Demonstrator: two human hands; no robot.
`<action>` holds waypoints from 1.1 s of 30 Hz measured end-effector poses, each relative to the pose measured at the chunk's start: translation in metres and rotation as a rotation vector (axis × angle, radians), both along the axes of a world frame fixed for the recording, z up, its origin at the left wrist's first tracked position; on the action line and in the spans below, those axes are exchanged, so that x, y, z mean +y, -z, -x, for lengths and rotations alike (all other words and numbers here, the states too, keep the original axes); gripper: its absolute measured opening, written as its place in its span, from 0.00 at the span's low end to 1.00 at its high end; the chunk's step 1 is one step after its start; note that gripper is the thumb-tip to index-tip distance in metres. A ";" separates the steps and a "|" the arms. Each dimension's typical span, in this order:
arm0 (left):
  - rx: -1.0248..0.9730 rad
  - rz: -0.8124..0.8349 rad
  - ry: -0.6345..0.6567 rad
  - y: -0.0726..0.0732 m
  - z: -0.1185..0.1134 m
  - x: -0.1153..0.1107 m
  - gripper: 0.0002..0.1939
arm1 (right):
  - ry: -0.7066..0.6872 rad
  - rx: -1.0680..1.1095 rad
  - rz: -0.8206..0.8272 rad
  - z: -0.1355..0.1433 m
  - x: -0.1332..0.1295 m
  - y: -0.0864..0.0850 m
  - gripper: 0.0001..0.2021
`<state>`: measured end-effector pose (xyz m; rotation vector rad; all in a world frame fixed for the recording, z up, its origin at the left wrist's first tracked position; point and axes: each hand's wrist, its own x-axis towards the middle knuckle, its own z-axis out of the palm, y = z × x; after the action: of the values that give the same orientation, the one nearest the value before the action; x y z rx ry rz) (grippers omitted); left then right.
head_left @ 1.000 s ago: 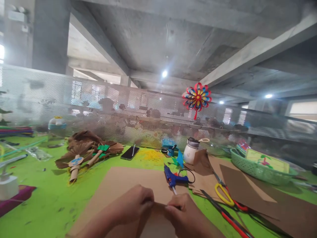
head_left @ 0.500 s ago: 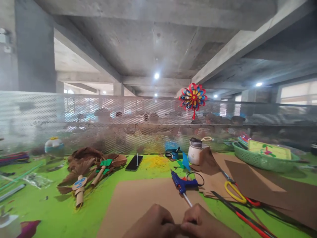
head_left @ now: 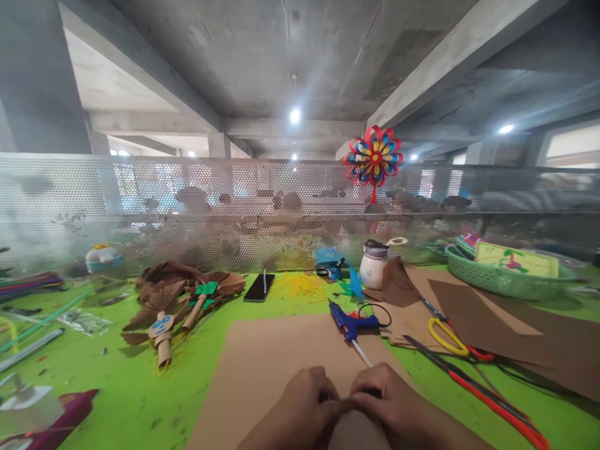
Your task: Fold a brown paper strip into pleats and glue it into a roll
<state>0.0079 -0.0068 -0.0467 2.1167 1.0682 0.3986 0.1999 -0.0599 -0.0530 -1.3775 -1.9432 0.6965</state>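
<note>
My left hand (head_left: 307, 400) and my right hand (head_left: 382, 394) meet at the bottom centre, thumbs and fingers pinched on the edge of a brown paper piece (head_left: 357, 431) that hangs toward me. Beneath them lies a large brown sheet (head_left: 262, 356) on the green table. Just beyond my right hand a blue glue gun (head_left: 349, 324) rests on its side, its white glue stick pointing at my fingers. Yellow-handled scissors (head_left: 447, 337) and a red-and-black tool (head_left: 487, 400) lie to the right.
Paper figures (head_left: 164, 334), a phone (head_left: 259, 287), yellow shreds (head_left: 302, 286) and a white jar (head_left: 374, 269) stand or lie further back. Brown sheets (head_left: 506, 325) and a green basket (head_left: 506, 281) are at right. A perforated screen (head_left: 262, 219) closes the far edge.
The view has tipped downward, so the table shows higher in the picture. Both hands have come up a little in view, and more of the brown paper piece shows between them.
</note>
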 end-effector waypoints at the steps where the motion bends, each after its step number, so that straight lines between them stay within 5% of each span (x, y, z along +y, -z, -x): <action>1: -0.008 -0.025 0.011 0.001 0.000 0.000 0.19 | 0.008 -0.007 0.002 0.000 0.000 -0.001 0.11; 11: -0.017 0.046 0.089 -0.023 0.008 -0.012 0.12 | -0.054 -0.043 0.078 -0.005 -0.007 -0.009 0.12; 18: 0.033 -0.026 0.266 -0.017 0.010 0.003 0.13 | -0.095 0.008 0.105 -0.007 -0.010 -0.010 0.14; 25: -0.065 0.015 0.396 -0.024 0.011 0.016 0.10 | -0.041 0.316 0.201 -0.008 -0.012 -0.007 0.17; 33: -0.416 0.342 0.388 -0.039 0.022 0.012 0.11 | -0.111 0.757 0.275 -0.006 -0.006 -0.044 0.16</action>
<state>-0.0141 0.0047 -0.0076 1.7746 0.4370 0.4088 0.2057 -0.0660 -0.0094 -0.9446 -1.3482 1.3474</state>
